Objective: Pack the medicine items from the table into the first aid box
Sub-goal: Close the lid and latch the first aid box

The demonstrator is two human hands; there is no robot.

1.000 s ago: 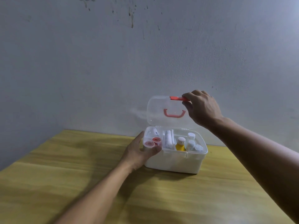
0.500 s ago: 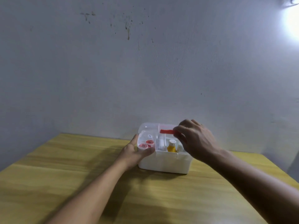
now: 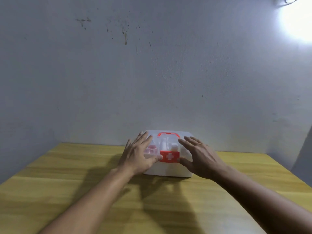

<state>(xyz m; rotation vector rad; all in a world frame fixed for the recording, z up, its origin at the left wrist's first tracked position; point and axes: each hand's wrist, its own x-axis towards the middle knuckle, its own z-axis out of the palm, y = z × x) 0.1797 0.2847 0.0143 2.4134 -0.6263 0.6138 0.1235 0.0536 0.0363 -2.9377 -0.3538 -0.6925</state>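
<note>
The white first aid box (image 3: 168, 169) stands at the far middle of the table with its clear lid (image 3: 168, 135) down. A red clasp with a white cross (image 3: 169, 156) sits on the front edge, and a red handle (image 3: 168, 133) lies on the lid. Through the lid I see small bottles and red-capped jars (image 3: 151, 147). My left hand (image 3: 138, 154) lies flat on the lid's left side, thumb beside the clasp. My right hand (image 3: 197, 155) lies flat on the right side, thumb at the clasp's other end. Both hands have spread fingers.
The yellow wooden table (image 3: 118, 196) runs from the near edge to a grey wall (image 3: 152, 73) just behind the box. A bright lamp (image 3: 298, 19) glares at the top right. The table's right edge falls off near a dark corner.
My right hand brought the lid down from upright to closed. Both hands then moved onto the lid, palms flat. The camera view tilted upward.
</note>
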